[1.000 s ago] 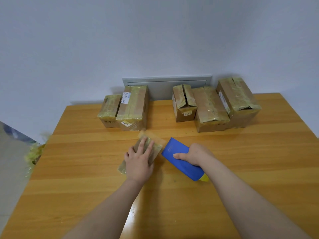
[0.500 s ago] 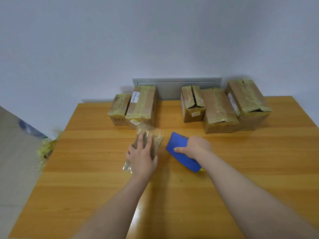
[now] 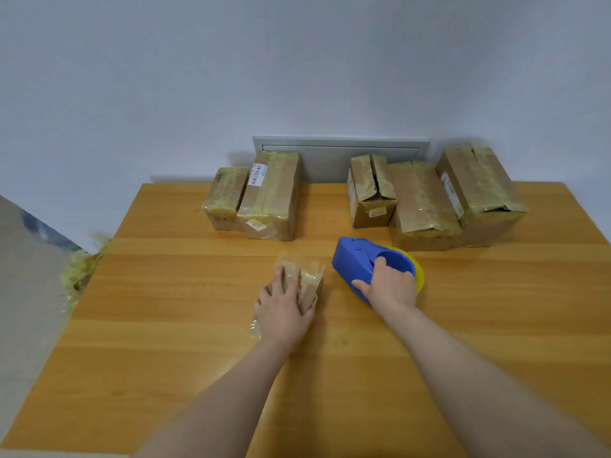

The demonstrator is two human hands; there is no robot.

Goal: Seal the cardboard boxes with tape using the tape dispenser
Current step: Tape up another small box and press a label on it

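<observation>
Likely light and crushable, the small cardboard box (image 3: 310, 286) is held down by the flat left grip (image 3: 283, 309); the rigid tape dispenser (image 3: 354, 263) is clasped in the right grip (image 3: 390, 287).

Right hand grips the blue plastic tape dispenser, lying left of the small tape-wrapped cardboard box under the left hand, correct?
No: in the head view the blue plastic tape dispenser is right of the small tape-wrapped cardboard box; the rest holds.

Boxes (image 3: 271, 196): six. Two back left, three back right, one small box (image 3: 309, 285) near front.
Dispenser (image 3: 355, 266): one.
Hands: two, left hand (image 3: 284, 312), right hand (image 3: 390, 287).
Table (image 3: 198, 358): one.
Wall panel (image 3: 330, 157): one.
Tape-scrap heap (image 3: 79, 276): one.
</observation>
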